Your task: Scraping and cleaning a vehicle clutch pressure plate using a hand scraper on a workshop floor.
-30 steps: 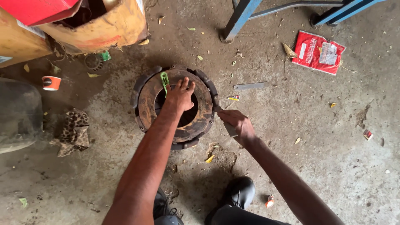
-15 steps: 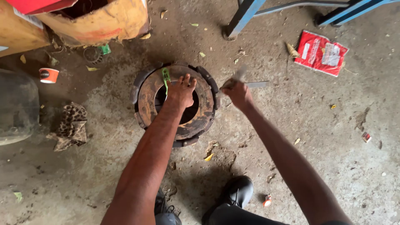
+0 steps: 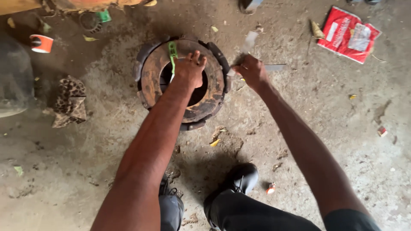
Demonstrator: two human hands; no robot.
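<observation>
On the floor, one rusty clutch plate (image 3: 205, 98), two hands.

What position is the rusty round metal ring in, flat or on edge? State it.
Flat. The rusty round metal ring shows its full circular face upward on the concrete floor; the left hand rests on it.
</observation>
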